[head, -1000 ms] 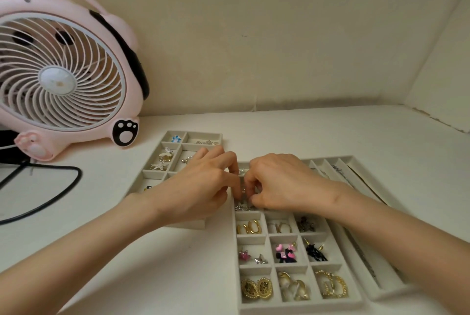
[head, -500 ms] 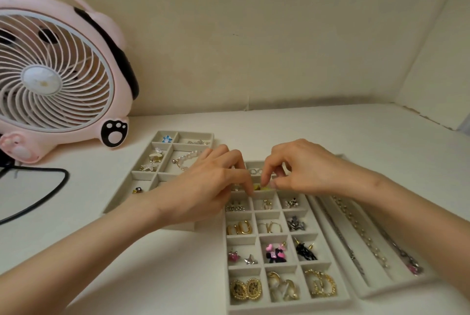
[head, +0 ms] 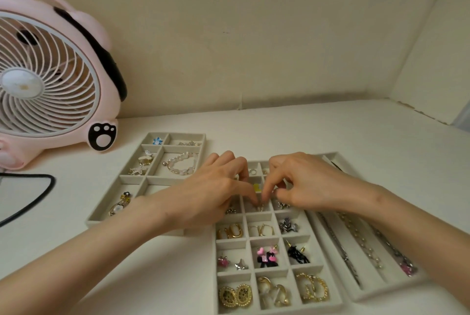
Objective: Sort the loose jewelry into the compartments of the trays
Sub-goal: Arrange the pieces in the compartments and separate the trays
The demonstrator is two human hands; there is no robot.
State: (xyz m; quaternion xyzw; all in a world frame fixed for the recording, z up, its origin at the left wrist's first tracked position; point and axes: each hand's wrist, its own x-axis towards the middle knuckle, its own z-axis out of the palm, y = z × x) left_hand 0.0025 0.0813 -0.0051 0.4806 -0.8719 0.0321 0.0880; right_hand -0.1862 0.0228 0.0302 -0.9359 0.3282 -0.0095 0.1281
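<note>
jewelry sorting, both our hands meeting over the middle tray [head: 276, 311]

our left hand [head: 211, 192] and right hand [head: 302, 185] come together above a middle-column compartment, fingertips pinched on a tiny metallic piece [head: 260, 207] we cannot make out; they hide most of the upper cells, with only a bit of yellow [head: 257, 187] showing between them. below sit gold hoops [head: 230, 231], pink-and-black studs [head: 267, 256] and round gold earrings [head: 235, 295], each in its own cell. the left tray [head: 132, 177], partly under our left wrist, holds a pearl bracelet [head: 181, 163] and a blue flower [head: 157, 141]. the right tray [head: 361, 295] carries long chains [head: 361, 241] in its slots. a pink fan [head: 48, 73] and a black cable [head: 38, 196] stand well apart on the left of the white table [head: 330, 131].
</note>
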